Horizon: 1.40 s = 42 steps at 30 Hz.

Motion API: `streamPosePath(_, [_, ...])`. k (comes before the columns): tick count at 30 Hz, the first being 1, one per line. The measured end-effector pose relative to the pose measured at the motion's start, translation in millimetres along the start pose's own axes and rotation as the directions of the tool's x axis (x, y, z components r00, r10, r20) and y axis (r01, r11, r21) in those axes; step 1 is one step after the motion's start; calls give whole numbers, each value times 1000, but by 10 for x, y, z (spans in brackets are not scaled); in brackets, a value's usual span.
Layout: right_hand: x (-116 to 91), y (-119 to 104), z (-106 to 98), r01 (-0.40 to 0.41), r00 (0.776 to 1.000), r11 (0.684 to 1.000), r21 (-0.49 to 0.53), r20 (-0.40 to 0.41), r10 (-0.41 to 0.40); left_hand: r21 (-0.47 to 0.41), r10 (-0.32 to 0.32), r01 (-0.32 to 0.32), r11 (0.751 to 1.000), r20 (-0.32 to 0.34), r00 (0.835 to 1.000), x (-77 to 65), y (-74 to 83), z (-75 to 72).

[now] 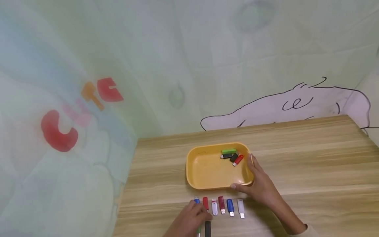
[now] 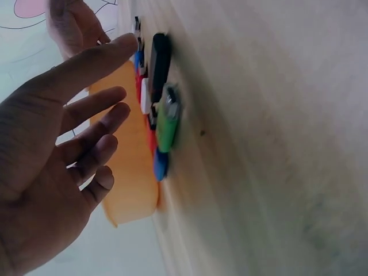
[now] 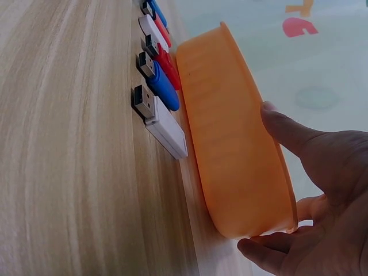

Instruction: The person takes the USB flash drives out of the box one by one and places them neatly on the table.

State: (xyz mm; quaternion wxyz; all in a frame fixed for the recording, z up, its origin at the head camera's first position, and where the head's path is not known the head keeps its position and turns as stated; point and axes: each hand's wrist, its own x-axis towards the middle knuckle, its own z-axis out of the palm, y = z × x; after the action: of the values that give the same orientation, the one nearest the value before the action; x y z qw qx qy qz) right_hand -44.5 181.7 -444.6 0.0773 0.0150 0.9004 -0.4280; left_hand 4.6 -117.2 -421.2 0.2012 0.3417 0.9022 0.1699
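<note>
My right hand holds the right end of a yellow plastic tray, thumb at the near rim and fingers round the end wall. In the right wrist view the thumb touches the rim. My left hand hovers over the left part of a row of USB flash drives, its fingers loosely bent with nothing between them in the left wrist view. Beneath or beside it lie a blue-and-green drive and a black drive. The row also has a red drive, a white drive and a dark red drive.
At the row's right end lie a blue drive and a silver-grey drive. Inside the tray's far right corner sit a green drive, a red drive and dark ones. The wooden table meets a printed curtain behind.
</note>
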Motion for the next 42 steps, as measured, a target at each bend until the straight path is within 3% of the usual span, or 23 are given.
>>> streamPosePath(6, [1,-25,-13,8,1000,1000,9,-3,-8,54,56,-52,997,-80,995,35,-15,-144])
streamPosePath(12, [8,-13,-11,15,1000,1000,4,-12,-15,-15,-38,36,999,-114,993,129,38,-293])
streamPosePath(18, [7,-3,-14,17,1000,1000,6,-14,-17,72,24,-10,997,-195,981,267,43,-432])
streamPosePath(23, [-7,6,1,5,1000,1000,13,-4,-5,152,35,-5,988,-198,980,380,54,-557])
streamPosePath(33, [-11,7,16,2,1000,1000,11,7,-2,246,115,-58,968,-224,968,631,66,-705])
streamPosePath(42, [6,-9,-22,-2,1000,1000,13,-1,2,291,102,-37,956,-213,972,868,89,-847])
